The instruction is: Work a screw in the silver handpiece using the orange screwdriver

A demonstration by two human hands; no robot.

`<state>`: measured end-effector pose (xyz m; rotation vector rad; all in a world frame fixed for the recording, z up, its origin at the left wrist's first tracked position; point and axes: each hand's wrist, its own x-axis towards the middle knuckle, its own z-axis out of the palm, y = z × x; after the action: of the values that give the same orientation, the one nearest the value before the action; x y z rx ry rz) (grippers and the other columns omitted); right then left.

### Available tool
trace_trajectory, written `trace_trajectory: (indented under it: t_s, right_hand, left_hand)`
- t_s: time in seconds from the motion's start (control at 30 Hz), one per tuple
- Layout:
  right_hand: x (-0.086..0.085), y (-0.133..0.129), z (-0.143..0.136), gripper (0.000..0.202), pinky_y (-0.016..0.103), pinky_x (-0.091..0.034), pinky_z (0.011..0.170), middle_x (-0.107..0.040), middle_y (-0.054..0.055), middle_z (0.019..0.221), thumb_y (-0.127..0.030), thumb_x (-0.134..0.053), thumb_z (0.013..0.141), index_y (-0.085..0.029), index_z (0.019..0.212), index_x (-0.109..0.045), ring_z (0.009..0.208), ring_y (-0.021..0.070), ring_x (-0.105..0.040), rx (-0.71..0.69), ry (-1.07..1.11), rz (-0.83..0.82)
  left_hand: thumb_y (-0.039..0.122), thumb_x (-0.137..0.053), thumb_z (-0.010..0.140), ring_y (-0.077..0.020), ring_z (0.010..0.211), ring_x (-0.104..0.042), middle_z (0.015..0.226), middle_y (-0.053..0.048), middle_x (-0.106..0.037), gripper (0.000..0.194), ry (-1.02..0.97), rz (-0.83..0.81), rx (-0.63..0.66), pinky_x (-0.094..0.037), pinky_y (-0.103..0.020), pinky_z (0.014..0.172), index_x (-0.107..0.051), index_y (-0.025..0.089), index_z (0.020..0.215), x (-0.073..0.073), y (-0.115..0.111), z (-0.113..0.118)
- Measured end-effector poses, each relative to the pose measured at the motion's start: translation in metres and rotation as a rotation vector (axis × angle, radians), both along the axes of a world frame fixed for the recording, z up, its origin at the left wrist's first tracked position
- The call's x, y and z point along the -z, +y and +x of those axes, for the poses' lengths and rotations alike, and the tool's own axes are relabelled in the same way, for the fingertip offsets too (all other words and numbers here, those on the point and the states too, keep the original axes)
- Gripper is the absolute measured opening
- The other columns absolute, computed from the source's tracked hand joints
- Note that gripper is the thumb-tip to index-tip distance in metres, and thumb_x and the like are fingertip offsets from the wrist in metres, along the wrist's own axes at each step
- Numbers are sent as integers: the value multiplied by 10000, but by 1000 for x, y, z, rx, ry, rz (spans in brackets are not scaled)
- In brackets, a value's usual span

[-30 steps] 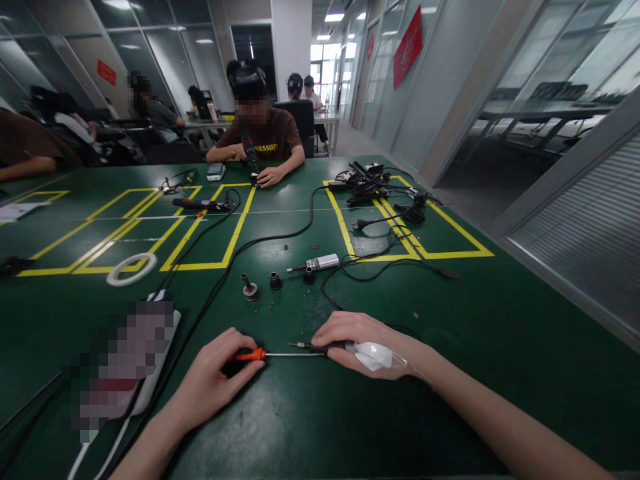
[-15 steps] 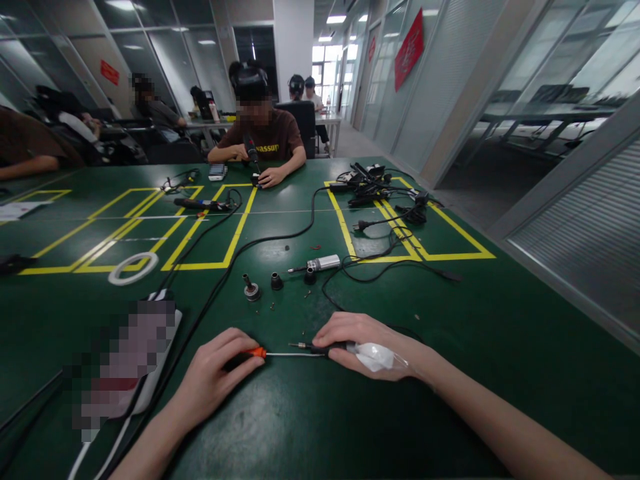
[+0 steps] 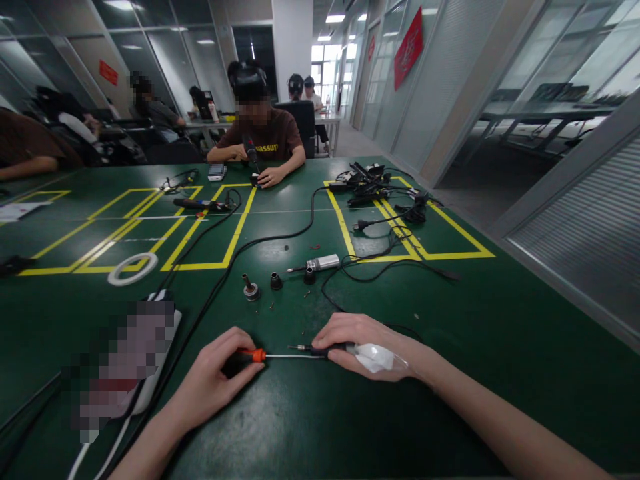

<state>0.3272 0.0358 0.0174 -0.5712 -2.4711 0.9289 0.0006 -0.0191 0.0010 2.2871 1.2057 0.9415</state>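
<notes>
1. The orange-handled screwdriver [image 3: 259, 355] lies low over the desk [image 3: 300, 427], straight in front of me, its shaft pointing to my right; I can read no brand on it.
2. My left hand [image 3: 215, 370] is closed around its handle, thumb near the collar.
3. My right hand [image 3: 353, 343] is clamped on a dark, slim tool [image 3: 320, 351] whose thin metal tip points left, just beyond the screwdriver's shaft. My hands are apart. The shaft's far end reaches my right thumb; whether they touch, I cannot tell.
4. White wrapping [image 3: 375, 358] shows by my right wrist.
5. Beyond my hands lie small screws [image 3: 307, 294], a stemmed round part [image 3: 251, 291], two dark conical caps [image 3: 276, 281] and a silver cylindrical tool [image 3: 327, 261].
6. To my left are a pixelated object [image 3: 133, 353] and a ring of white tape [image 3: 116, 277].
7. Farther out, a plug [image 3: 360, 225] and a cable pile [image 3: 367, 180] lie among yellow tape outlines [image 3: 340, 222].
8. Across from me, a co-worker [image 3: 275, 133] wears a brown shirt reading "wassup", its first letter partly hidden. The red banner's [image 3: 409, 50] writing is unreadable to me.
</notes>
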Motion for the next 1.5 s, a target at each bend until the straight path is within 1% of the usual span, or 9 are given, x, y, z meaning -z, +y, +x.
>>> trace_trajectory:
  t_s: [0.23, 0.37, 0.5, 0.63, 0.8, 0.97, 1.23, 1.5]
  right_hand:
    - [0, 0, -1, 242, 377, -582, 944, -813, 122, 1144, -207, -587, 1013, -145, 1158, -770, 1038, 222, -739, 4, 19, 3]
    - [-1, 0, -1, 245, 371, -584, 943, -815, 122, 1144, -211, -585, 1014, -141, 1155, -773, 1027, 220, -739, 2, 11, 1]
    - [-3, -1, -1, 251, 371, -587, 939, -814, 129, 1144, -207, -584, 1014, -127, 1156, -775, 1021, 220, -738, -3, 8, 1]
    - [-3, 0, -1, 243, 376, -585, 949, -813, 126, 1150, -197, -588, 1009, -141, 1153, -775, 1034, 220, -738, -2, -14, -6]
    - [-1, 0, -1, 236, 370, -585, 943, -814, 122, 1147, -196, -589, 1008, -158, 1154, -771, 1040, 217, -741, 1, -2, 2]
    - [-1, -1, -2, 234, 378, -587, 937, -816, 126, 1140, -190, -598, 995, -149, 1142, -775, 1032, 222, -744, 9, 4, 2]
    - [-1, -1, -1, 239, 379, -583, 958, -817, 114, 1153, -199, -590, 1003, -156, 1146, -776, 1039, 219, -741, 11, -14, -4]
    - [-3, -1, -2, 233, 383, -578, 967, -813, 119, 1163, -198, -605, 997, -153, 1149, -776, 1053, 226, -740, 11, -44, -19]
  left_hand:
    - [230, -695, 980, -155, 790, -707, 896, -24, -721, 30, -12, 26, 22, -571, -220, 726, -693, 208, 960, 0, 2, -1]
    - [217, -697, 975, -153, 783, -705, 880, -22, -717, 27, -13, 16, 23, -567, -214, 717, -689, 206, 951, 0, 1, 0]
    - [183, -697, 951, -149, 771, -697, 880, -20, -711, 28, -22, 28, 23, -564, -212, 713, -679, 203, 959, -4, 0, 3]
    - [157, -669, 950, -144, 747, -691, 854, -17, -700, 49, -44, 39, 19, -559, -207, 692, -674, 201, 930, -6, 0, 5]
    - [189, -684, 966, -149, 737, -706, 849, -24, -719, 94, -70, 9, 26, -569, -214, 683, -680, 200, 873, -1, 1, 1]
    - [216, -696, 985, -159, 803, -731, 895, -36, -735, 54, -55, 3, 35, -589, -219, 730, -726, 203, 941, 2, 2, -3]
    - [274, -696, 998, -169, 833, -740, 932, -56, -756, 100, -18, 6, 17, -605, -223, 760, -758, 199, 979, 1, 3, -3]
    - [284, -653, 1015, -168, 775, -736, 883, -60, -762, 172, 27, -3, 19, -600, -220, 724, -789, 202, 949, -4, 2, 0]
